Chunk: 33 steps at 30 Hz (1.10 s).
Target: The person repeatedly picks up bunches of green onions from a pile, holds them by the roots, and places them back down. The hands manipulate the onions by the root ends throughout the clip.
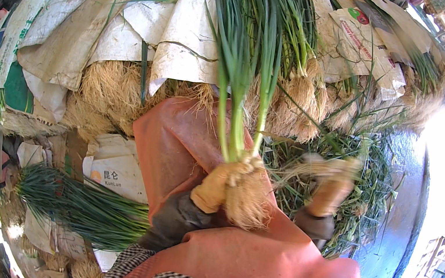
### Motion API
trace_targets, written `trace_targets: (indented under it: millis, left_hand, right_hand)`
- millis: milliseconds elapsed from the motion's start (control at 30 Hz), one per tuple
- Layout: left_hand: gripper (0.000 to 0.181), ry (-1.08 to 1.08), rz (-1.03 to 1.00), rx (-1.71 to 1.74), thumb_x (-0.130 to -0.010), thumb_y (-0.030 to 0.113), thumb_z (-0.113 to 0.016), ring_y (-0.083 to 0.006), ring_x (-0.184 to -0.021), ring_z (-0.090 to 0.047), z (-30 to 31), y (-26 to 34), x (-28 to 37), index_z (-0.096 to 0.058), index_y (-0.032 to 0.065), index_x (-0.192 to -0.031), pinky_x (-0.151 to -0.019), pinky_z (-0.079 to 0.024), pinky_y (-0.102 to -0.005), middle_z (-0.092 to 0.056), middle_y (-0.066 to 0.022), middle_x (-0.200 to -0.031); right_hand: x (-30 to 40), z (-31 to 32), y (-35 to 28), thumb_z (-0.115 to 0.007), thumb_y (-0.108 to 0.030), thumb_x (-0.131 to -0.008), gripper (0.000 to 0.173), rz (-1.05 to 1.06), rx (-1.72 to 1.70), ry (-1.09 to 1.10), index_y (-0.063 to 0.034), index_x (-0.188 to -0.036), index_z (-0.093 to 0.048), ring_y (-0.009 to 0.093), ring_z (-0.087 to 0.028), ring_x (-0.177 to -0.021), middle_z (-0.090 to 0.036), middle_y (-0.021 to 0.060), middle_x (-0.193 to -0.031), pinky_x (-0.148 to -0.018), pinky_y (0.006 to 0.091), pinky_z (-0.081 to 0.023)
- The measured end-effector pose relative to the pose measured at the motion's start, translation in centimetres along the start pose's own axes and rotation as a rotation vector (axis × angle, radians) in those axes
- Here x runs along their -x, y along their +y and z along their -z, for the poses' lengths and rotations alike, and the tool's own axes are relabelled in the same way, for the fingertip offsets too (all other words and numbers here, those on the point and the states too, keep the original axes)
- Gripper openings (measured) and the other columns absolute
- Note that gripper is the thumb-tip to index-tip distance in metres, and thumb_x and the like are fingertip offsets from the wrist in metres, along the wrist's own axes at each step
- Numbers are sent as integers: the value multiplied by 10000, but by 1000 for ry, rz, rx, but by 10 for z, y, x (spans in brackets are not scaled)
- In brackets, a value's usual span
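Note:
My left hand [219,182], in a tan glove with a dark sleeve cover, is shut on a bunch of leeks or green onions [238,128] just above its pale, stringy roots. The long green leaves reach away over the large pile in front of me. To the right, my right hand [330,192], also gloved, is blurred by motion; dry, straw-coloured leaf strips [310,169] lie at its fingers. The blur hides whether the fingers grip them. Under both hands are my orange-pink apron [177,144] and, at the right, a heap of loose green leaf waste [365,185].
White and tan woven sacks [191,32] cover rows of rooted bunches [108,80] across the front. A cleaned-looking green bundle [91,210] lies at my left beside a printed sack [120,170]. A bluish, wet-looking surface [402,200] borders the leaf heap at right.

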<state>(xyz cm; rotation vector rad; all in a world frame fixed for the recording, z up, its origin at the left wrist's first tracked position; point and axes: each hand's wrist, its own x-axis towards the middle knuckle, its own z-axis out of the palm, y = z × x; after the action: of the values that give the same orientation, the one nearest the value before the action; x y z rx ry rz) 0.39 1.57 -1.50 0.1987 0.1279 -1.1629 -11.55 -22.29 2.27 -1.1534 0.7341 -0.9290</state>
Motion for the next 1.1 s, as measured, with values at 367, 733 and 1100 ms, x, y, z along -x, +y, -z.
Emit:
trace_targets:
  millis: [367, 733, 1100]
  left_hand:
    - [179, 72, -42, 108, -833, 1, -600, -182, -904, -533, -16, 25, 27, -548, 110, -965, -801, -501, -344, -528, -65, -1034]
    - [389, 279, -36, -444, -905, 158, -631, -144, -870, -649, -13, 15, 24, -557, 6, -1256, -774, -560, -282, -648, -72, -1030]
    - [584, 71, -74, -143, -927, 91, -589, -81, -752, -488, -47, 25, 31, -338, 50, -1453, -672, -425, -260, -525, 8, -914]
  right_hand:
    - [-16, -2, 36, -563, -115, -972, 350, -97, 792, -613, -94, -1319, -594, 100, -663, -1012, -605, 34, -1318, -788, 234, -556]
    - [31, -106, 20, -692, -76, -866, 222, 81, 591, -1040, -54, -1087, -693, 154, -653, -841, -705, 92, -987, -756, 306, -542]
    - [-57, -154, 86, -685, -67, -864, 461, 699, 717, -754, -125, -1313, -596, 268, -551, -1247, -611, 125, -1307, -1074, 375, -425]
